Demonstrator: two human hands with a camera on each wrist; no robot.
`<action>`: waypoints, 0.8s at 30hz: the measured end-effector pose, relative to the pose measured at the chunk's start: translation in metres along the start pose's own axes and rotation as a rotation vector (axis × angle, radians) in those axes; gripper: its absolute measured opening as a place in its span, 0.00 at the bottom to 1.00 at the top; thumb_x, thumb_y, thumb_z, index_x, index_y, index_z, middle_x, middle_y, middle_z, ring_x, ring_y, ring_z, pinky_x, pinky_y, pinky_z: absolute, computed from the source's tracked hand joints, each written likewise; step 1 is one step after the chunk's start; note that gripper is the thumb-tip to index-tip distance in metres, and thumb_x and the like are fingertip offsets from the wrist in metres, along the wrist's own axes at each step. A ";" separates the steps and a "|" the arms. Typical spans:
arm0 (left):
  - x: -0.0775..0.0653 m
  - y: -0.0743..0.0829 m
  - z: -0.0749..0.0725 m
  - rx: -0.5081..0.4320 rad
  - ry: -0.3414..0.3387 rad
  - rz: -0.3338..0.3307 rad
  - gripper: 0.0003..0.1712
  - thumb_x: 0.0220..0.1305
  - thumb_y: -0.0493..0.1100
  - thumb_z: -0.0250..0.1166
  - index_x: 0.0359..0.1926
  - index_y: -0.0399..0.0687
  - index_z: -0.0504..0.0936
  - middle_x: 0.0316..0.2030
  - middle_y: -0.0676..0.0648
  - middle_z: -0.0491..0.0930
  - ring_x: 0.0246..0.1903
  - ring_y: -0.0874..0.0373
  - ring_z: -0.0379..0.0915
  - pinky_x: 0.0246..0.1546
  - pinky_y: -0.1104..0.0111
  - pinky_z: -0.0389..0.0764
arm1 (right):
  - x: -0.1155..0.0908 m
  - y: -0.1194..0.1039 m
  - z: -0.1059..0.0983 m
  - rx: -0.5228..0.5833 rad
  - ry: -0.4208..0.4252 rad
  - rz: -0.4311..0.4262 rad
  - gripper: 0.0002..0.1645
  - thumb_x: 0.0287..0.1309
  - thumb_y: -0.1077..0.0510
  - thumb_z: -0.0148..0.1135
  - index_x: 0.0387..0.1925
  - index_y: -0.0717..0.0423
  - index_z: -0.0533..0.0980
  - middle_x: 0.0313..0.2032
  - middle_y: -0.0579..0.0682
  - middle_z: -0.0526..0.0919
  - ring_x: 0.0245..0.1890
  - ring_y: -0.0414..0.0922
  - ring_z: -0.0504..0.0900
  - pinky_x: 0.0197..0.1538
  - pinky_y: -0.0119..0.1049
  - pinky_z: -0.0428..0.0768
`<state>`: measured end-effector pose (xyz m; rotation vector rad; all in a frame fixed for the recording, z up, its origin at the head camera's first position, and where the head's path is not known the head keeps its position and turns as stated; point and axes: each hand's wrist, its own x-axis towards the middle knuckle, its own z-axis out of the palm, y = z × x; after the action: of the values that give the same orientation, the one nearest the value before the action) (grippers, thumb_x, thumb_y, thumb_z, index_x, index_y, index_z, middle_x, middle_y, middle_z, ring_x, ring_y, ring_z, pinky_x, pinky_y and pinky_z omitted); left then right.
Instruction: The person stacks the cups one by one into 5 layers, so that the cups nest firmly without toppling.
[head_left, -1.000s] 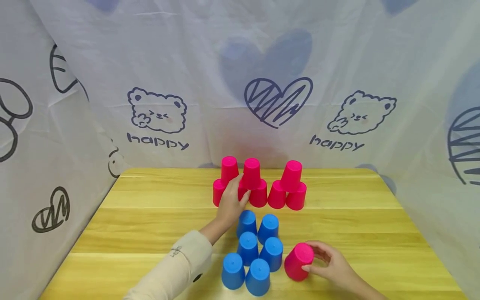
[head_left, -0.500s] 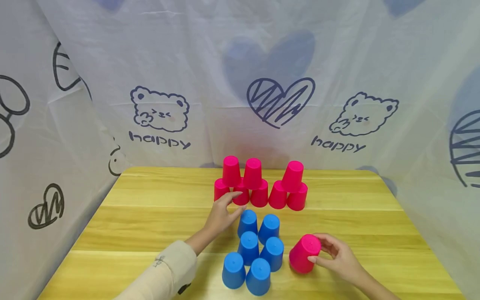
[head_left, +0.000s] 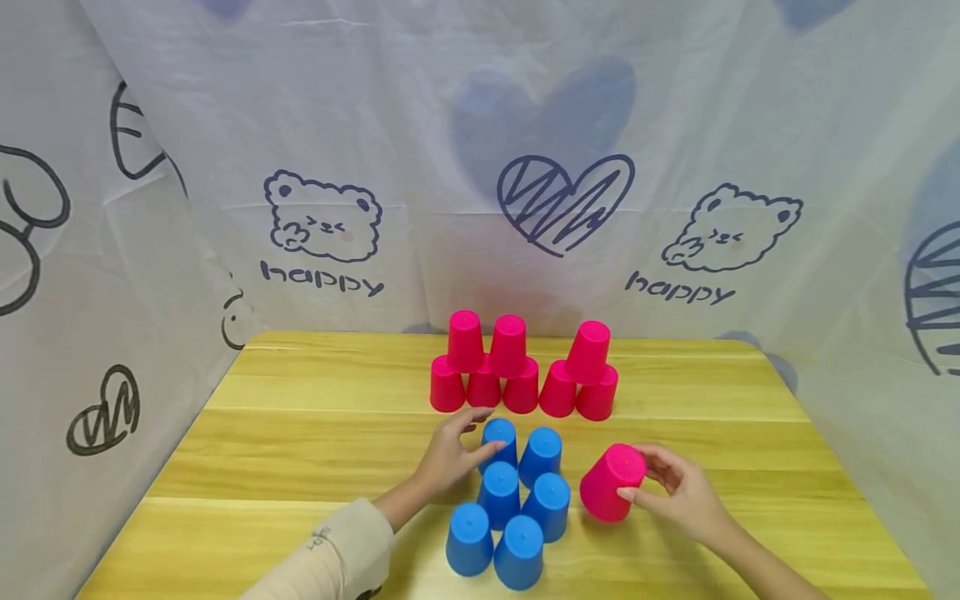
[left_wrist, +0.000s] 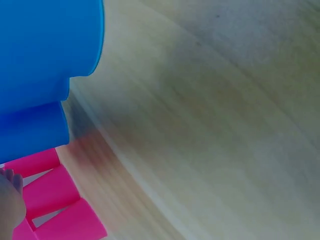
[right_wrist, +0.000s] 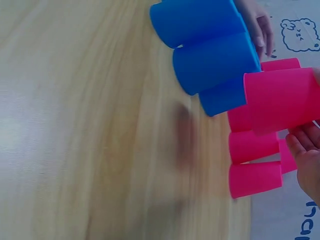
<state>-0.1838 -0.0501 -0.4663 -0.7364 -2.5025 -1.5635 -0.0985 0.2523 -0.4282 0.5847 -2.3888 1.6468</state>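
Note:
My right hand (head_left: 686, 492) pinches an upside-down pink cup (head_left: 609, 487) by its side, thumb in front and fingers behind. In the right wrist view this pink cup (right_wrist: 282, 100) is off the table, with a shadow on the wood below. My left hand (head_left: 446, 454) is at the left of the back-left blue cup (head_left: 500, 437), fingers spread loosely, the thumb overlapping the cup's front. Several blue cups (head_left: 551, 500) stand upside down in pairs. At the back is a pink row (head_left: 521, 392) of several upturned cups, with three more pink cups (head_left: 588, 350) on top.
The wooden table (head_left: 315, 433) ends at the back against a white cloth (head_left: 420, 125) printed with bears and hearts. The upper pink row has a gap between its middle and right cups.
My left hand has come back from the pink cups to the back-left blue cup. My right hand has carried its pink cup upward and slightly right in the head view.

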 end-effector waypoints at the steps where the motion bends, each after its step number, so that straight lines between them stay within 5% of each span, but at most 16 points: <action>1: -0.001 -0.001 0.001 -0.005 0.002 -0.010 0.27 0.54 0.44 0.69 0.54 0.42 0.74 0.51 0.42 0.78 0.51 0.45 0.75 0.49 0.52 0.79 | 0.001 -0.001 0.000 0.003 0.006 -0.001 0.25 0.41 0.76 0.66 0.45 0.78 0.70 0.39 0.28 0.80 0.40 0.26 0.79 0.45 0.18 0.77; 12: -0.006 -0.012 0.009 -0.096 0.025 -0.096 0.30 0.52 0.42 0.70 0.57 0.43 0.73 0.52 0.41 0.78 0.52 0.45 0.75 0.51 0.54 0.78 | 0.012 -0.008 0.000 0.019 0.058 0.021 0.25 0.41 0.76 0.66 0.45 0.78 0.70 0.39 0.28 0.80 0.39 0.27 0.79 0.45 0.18 0.77; 21: -0.011 0.010 0.004 -0.153 -0.002 -0.124 0.29 0.53 0.35 0.68 0.57 0.34 0.71 0.51 0.35 0.77 0.52 0.40 0.73 0.51 0.47 0.75 | 0.024 -0.009 0.007 -0.016 0.108 0.044 0.26 0.42 0.74 0.67 0.47 0.73 0.72 0.40 0.26 0.79 0.39 0.26 0.79 0.45 0.18 0.77; 24: -0.010 0.005 0.006 -0.165 -0.011 -0.125 0.29 0.53 0.35 0.68 0.57 0.34 0.71 0.51 0.35 0.77 0.52 0.40 0.73 0.52 0.47 0.75 | 0.027 -0.007 0.011 -0.025 0.144 0.061 0.26 0.42 0.73 0.68 0.47 0.73 0.73 0.39 0.25 0.78 0.39 0.25 0.78 0.45 0.17 0.77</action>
<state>-0.1718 -0.0466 -0.4688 -0.6184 -2.4942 -1.8300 -0.1196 0.2339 -0.4165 0.3791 -2.3413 1.6212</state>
